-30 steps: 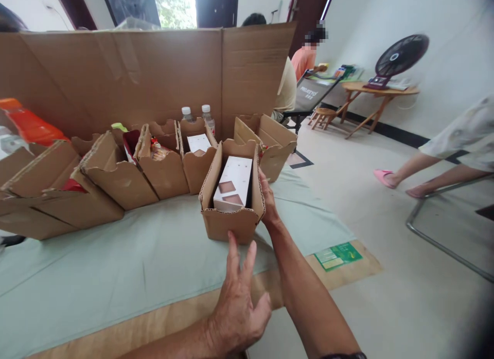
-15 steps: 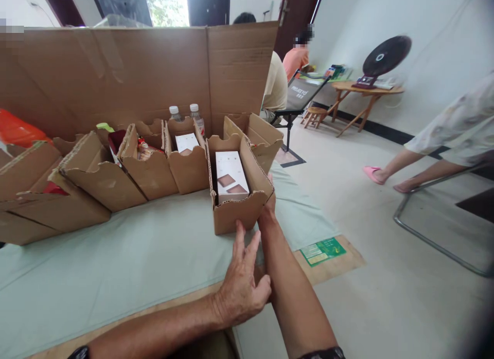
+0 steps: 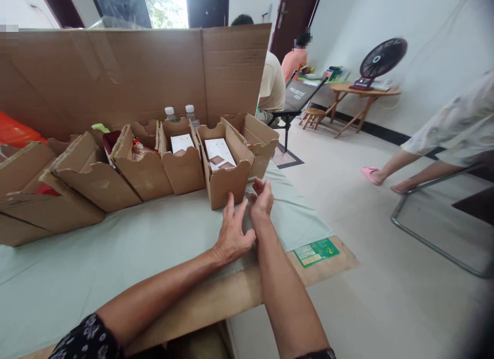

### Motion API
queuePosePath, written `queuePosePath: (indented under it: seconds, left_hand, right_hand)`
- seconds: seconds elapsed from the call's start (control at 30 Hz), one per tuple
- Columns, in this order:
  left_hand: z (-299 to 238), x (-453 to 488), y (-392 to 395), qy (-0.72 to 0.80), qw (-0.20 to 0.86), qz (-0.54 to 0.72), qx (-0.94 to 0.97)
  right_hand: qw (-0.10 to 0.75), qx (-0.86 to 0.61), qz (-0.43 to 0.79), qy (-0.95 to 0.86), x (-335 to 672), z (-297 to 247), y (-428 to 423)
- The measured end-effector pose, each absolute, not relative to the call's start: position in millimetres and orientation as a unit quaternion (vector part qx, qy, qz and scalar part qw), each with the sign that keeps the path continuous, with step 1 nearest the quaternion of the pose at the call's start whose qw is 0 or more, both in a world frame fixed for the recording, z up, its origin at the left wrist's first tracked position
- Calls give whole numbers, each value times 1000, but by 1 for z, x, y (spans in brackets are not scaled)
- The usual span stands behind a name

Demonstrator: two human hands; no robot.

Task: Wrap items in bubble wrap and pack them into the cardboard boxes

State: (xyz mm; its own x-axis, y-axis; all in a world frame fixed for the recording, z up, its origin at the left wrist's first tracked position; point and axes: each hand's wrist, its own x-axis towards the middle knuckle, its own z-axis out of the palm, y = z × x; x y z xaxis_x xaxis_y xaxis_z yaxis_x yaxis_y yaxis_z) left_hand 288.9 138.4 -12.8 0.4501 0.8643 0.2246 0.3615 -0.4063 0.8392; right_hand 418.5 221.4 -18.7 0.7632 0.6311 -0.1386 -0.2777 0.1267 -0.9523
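Observation:
A cardboard bin (image 3: 227, 188) with a white box (image 3: 219, 154) inside stands on the cloth-covered table. My left hand (image 3: 233, 233) has its fingers stretched out, with the index fingertip against the lower front of that bin. Just right of the bin is my right hand (image 3: 262, 200), palm turned inward and fingers loosely curled but apart; nothing shows in it. Whether its fingertips touch the bin's side I cannot tell. More cardboard bins line up to the left, one of them (image 3: 184, 171) holding another white box. Behind the right end is a further bin (image 3: 260, 143).
A tall cardboard panel (image 3: 154, 71) rises behind the bins, with two white-capped bottles (image 3: 190, 114) before it. Pale green cloth (image 3: 154, 235) covers the table. A seated person's legs (image 3: 417, 168) and a metal chair frame (image 3: 420, 240) are at right; a fan (image 3: 382, 58) stands farther back.
The bin with the white box has moved back, nearer the row. Both hands have gone forward with it, and my right hand now shows beside the bin instead of being mostly hidden.

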Motion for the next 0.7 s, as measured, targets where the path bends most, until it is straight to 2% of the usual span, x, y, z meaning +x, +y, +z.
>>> queuePosePath:
  seconds: [0.43,0.7]
  left_hand:
    - [-22,287,228,396,360,253,806]
    - [-21,215,197,303,382,180,854]
  right_hand:
    - [744,-582,299,-133,421,-22,226]
    - [722,-603,240,-240,417,-20,225]
